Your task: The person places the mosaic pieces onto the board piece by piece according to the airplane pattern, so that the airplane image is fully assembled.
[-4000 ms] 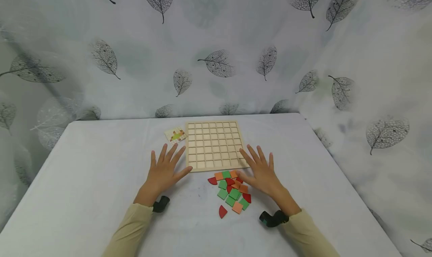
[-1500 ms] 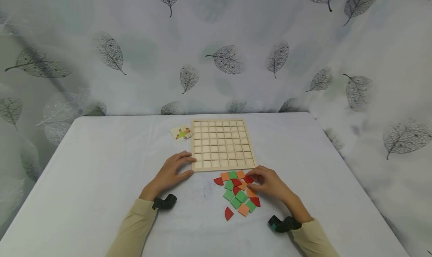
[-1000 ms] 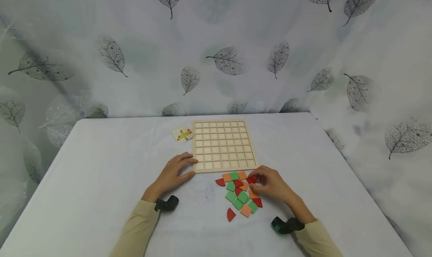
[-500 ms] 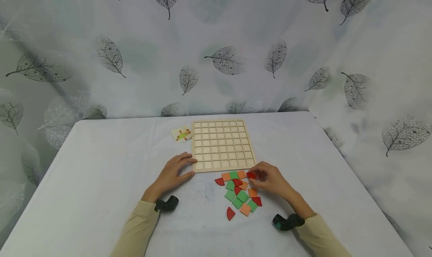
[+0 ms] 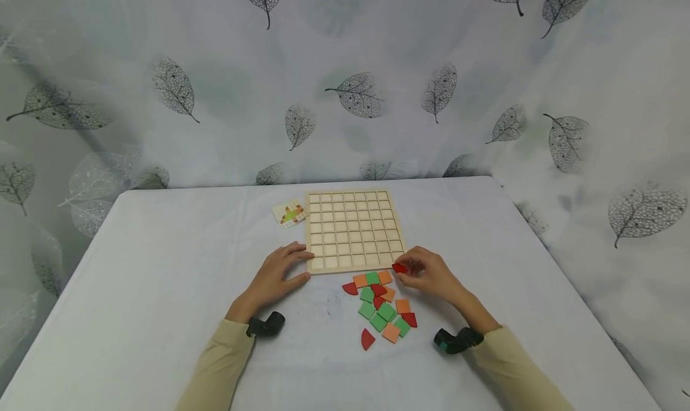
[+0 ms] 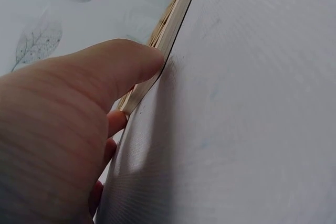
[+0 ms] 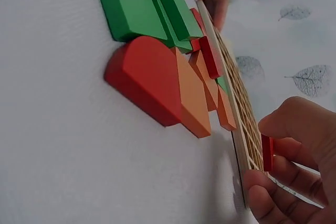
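My right hand [image 5: 432, 273] pinches a red quarter-circle tile [image 5: 399, 268] between thumb and fingers, at the near right corner of the wooden grid board [image 5: 353, 227]. In the right wrist view the red tile [image 7: 268, 153] stands on edge between thumb and forefinger, beside the board's rim. My left hand [image 5: 274, 274] holds the board's near left corner. Its thumb [image 6: 131, 64] presses the front edge in the left wrist view, with the other fingers partly hidden round the corner. No tile shows in the board's square cells.
Loose green squares [image 5: 386, 311], orange squares [image 5: 391, 332] and red quarter-circles [image 5: 368, 340] lie in front of the board, some overlapping. A small pattern card [image 5: 290, 213] lies by the board's left side. White cloth covers the table [image 5: 178, 249]; a leaf-print curtain [image 5: 226, 87] hangs behind.
From spread above the table, both hands came down: the left to the board's corner, the right to the tiles. The right hand took up a red quarter-circle and moved it toward the board.
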### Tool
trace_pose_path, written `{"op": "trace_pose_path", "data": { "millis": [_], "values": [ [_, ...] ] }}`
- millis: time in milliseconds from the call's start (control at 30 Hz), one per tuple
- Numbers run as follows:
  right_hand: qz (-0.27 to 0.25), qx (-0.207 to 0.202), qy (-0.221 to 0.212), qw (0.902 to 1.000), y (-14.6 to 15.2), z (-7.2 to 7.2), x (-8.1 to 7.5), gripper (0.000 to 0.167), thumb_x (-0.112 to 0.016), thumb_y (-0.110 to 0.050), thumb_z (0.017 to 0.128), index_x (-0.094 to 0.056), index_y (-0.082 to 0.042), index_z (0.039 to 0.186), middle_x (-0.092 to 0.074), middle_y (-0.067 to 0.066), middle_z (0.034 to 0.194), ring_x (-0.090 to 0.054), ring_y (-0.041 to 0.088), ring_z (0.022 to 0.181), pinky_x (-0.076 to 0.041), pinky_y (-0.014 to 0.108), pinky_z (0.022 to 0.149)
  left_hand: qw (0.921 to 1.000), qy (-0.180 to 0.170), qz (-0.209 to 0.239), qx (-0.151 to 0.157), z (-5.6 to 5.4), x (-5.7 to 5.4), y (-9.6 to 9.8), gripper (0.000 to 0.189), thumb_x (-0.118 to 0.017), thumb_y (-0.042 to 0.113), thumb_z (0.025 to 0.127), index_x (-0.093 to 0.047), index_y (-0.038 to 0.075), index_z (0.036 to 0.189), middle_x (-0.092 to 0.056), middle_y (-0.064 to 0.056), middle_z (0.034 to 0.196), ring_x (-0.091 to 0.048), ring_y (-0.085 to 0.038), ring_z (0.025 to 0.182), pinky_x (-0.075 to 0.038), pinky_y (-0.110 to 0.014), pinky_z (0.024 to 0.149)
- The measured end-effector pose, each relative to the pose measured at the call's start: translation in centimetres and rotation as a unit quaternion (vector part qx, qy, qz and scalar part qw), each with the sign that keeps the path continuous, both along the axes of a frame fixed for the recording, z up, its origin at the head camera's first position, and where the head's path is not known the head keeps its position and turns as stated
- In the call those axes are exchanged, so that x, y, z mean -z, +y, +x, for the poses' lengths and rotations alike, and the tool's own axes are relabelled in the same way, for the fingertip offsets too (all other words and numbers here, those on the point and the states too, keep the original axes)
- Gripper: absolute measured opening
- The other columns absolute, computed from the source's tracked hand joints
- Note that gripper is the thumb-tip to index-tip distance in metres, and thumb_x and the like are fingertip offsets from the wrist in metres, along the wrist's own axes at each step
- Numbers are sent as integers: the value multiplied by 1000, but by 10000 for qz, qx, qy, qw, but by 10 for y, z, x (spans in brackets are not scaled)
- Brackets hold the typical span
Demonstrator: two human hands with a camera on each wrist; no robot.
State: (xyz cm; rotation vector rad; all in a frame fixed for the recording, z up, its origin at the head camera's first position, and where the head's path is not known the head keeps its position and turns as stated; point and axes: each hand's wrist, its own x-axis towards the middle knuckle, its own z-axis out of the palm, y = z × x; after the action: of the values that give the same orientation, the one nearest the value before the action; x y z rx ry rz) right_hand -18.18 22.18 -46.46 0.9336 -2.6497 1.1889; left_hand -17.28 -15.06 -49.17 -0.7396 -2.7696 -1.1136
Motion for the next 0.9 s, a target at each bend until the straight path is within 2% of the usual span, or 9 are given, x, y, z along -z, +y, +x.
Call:
{"op": "trace_pose_path", "data": {
  "millis": [900],
  "values": [
    [379,179,-375,9984,-2,-43,-7,23,-78,-2,79,-70,2,100,-63,9,87,-56,18,70,-48,21,59,9999,106,4,52,-2,-1,-1,42,-71,24,90,-62,13,129,-52,-12,140,-36,-35,140,-25,-58,113]
  ]
}}
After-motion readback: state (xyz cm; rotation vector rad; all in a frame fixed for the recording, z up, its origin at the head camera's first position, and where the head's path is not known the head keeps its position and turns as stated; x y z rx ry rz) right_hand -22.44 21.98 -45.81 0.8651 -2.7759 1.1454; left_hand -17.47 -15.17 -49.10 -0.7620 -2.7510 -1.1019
